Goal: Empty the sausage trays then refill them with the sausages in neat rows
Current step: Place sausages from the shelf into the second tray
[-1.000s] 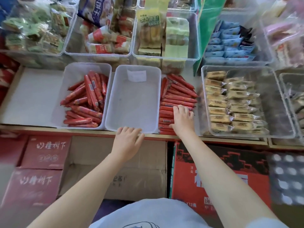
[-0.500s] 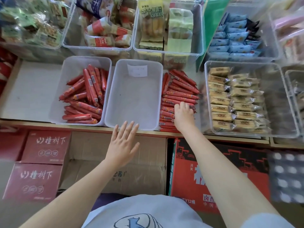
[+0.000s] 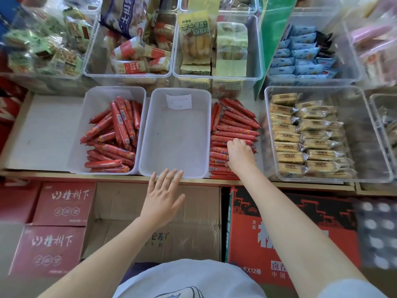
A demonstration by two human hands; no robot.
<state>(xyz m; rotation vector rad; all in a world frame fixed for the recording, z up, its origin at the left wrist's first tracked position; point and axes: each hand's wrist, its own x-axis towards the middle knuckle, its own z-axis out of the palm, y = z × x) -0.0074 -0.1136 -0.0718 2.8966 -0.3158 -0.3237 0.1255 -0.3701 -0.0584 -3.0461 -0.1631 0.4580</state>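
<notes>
An empty white middle tray (image 3: pixel 176 136) with a paper slip (image 3: pixel 178 101) at its far end sits on the shelf. Beside it on the left, a second white tray (image 3: pixel 94 108) holds a jumble of red sausages (image 3: pixel 111 134). To the right of the empty tray, a loose pile of red sausages (image 3: pixel 234 123) lies on the shelf. My right hand (image 3: pixel 240 157) is on the near part of this pile, fingers and thumb curled round a few sausages. With fingers straight and spread, my left hand (image 3: pixel 161 198) hovers at the empty tray's front rim.
A clear bin of wrapped cakes (image 3: pixel 365 125) stands right of the pile. Clear bins of snack packs (image 3: pixel 217 48) line the back. Bare shelf board (image 3: pixel 47 130) lies left of the trays. Below the shelf edge are a cardboard box (image 3: pixel 154 222) and red cartons (image 3: pixel 62 203).
My left hand came off the empty tray's front rim, drew back a little and spread its fingers. My right hand stayed on the pile and curled tighter over the sausages.
</notes>
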